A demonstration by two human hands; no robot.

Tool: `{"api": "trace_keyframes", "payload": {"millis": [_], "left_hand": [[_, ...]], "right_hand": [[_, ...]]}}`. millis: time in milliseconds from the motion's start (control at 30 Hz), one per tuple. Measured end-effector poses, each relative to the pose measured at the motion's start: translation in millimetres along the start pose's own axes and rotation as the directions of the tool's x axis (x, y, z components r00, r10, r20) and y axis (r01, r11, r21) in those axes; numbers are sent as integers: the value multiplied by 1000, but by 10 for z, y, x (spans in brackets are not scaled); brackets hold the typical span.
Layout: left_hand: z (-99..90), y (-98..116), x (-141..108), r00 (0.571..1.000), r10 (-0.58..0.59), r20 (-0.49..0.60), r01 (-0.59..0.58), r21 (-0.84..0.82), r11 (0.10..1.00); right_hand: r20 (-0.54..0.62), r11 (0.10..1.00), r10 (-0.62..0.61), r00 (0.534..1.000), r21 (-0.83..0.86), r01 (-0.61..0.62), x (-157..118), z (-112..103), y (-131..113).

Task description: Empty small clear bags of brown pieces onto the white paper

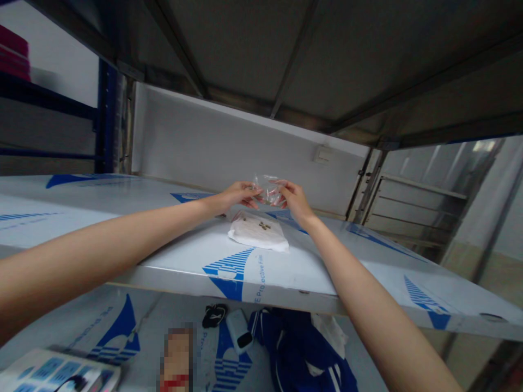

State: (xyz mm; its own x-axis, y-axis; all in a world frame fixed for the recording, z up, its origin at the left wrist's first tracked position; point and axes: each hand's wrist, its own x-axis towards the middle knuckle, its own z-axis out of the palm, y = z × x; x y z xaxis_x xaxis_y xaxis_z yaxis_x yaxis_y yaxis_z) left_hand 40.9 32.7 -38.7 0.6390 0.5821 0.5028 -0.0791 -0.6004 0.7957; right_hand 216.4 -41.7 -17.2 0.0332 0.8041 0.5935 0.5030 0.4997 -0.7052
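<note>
A clear plastic bag [267, 190] is stretched between my two hands above the shelf. My left hand [242, 194] pinches its left side, and my right hand [293, 199] grips the right side. What the bag contains, if anything, I cannot make out. Just below lies a white folded cloth or tissue [257, 235] on the shelf top, with several small brownish pieces [265, 225] scattered over it.
The shelf [171, 256] is covered in film with blue printed marks. Overhead, a dark metal shelf [253, 60] limits height. On the lower level are blue clothing [302, 348], a grey-blue box-like object [239, 329] and a small black item [214, 315].
</note>
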Motion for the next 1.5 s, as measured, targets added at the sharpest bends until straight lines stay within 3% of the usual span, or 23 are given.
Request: {"api": "trace_keyframes", "payload": {"millis": [133,267,467,600,800,1033,1133,1300,1500], "left_hand": [[-65,32,30,984,-122,-127,137,111,984],[-96,-55,71,959,-256,-122,270,121,955],[-28,-11,39,944,-270,-189,281,32,959],[-11,67,17,936,-243,-253,250,-7,968],[-76,71,42,982,-99,-158,116,103,988],[-46,42,45,997,15,-74,-4,148,989],[-73,-22,42,998,-6,-62,23,269,963],[-99,-161,39,985,-156,79,87,555,828],[-47,-146,45,994,-80,77,29,519,854]], "right_hand": [[12,993,102,995,-63,-101,-11,-10,47],[-11,966,112,994,-232,-112,5,-20,86],[-29,817,138,990,-562,-131,-3,-27,107],[3,712,166,986,-693,-118,-44,-41,89],[109,651,241,964,-755,-78,-54,-58,130],[164,647,270,949,-761,-53,-45,-75,157],[118,642,260,958,-762,-81,-34,-91,159],[89,677,219,972,-731,-86,-24,-112,177],[103,717,208,973,-692,-80,-16,-125,209]]}}
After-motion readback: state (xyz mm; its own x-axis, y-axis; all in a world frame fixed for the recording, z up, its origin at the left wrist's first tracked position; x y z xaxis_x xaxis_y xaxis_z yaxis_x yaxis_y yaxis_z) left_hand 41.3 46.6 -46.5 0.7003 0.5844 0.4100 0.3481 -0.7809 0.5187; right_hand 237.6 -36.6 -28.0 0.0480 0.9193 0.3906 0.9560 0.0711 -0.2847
